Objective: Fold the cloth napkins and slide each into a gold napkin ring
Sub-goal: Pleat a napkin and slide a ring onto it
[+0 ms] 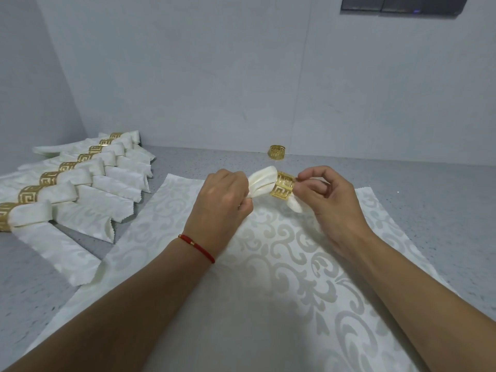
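A folded white napkin (261, 181) sits partly inside a gold ring (282, 187), held up over a flat patterned cloth (281, 291). The left hand (222, 194) grips the napkin's left end, and the right hand (327, 200) pinches the ring. Finished napkins (80, 183) lie in a row at the far left, and a spare ring (277, 151) stands by the far wall.

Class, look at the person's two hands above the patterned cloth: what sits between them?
In the head view, a gold cut-out napkin ring around a rolled cream napkin sits between the left hand and right hand.

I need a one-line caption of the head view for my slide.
Left hand and right hand draw a folded napkin through a gold ring.
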